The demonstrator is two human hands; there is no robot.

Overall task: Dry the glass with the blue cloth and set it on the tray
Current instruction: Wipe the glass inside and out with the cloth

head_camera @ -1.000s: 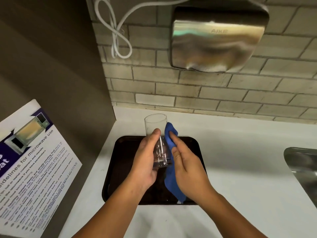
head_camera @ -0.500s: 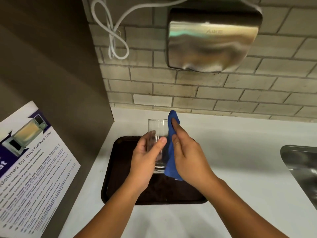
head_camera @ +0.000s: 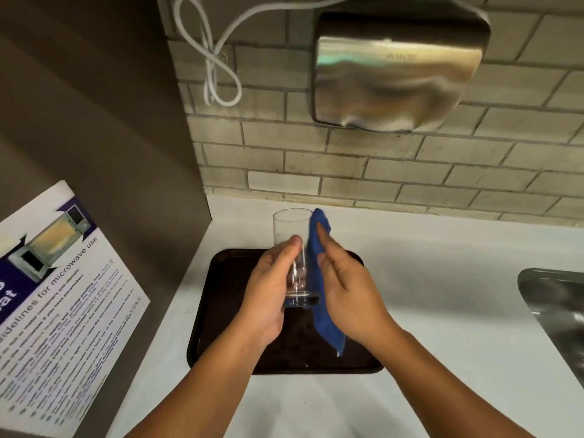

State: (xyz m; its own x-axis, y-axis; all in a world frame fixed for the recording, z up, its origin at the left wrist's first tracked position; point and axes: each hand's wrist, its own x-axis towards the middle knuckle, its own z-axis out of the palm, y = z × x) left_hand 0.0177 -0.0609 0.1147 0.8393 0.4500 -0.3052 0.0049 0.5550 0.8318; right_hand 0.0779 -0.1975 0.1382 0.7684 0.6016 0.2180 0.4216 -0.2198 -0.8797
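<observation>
A clear drinking glass (head_camera: 289, 230) is held upright above the dark tray (head_camera: 218, 298), which lies on the white counter. My left hand (head_camera: 268, 289) wraps around the glass's lower half from the left. My right hand (head_camera: 350, 289) presses the blue cloth (head_camera: 319, 279) flat against the glass's right side. The cloth reaches from the rim down past the base, and its tail hangs over the tray. The glass's base is off the tray surface.
A metal hand dryer (head_camera: 398, 71) hangs on the tiled wall above, with a looped white cable (head_camera: 218, 58) to its left. A microwave-use poster (head_camera: 60, 295) leans at the left. A steel sink (head_camera: 556, 311) edge shows at the right.
The glass has turned from tilted to upright in my left hand. My right hand slid the cloth up along its side, then down a little.
</observation>
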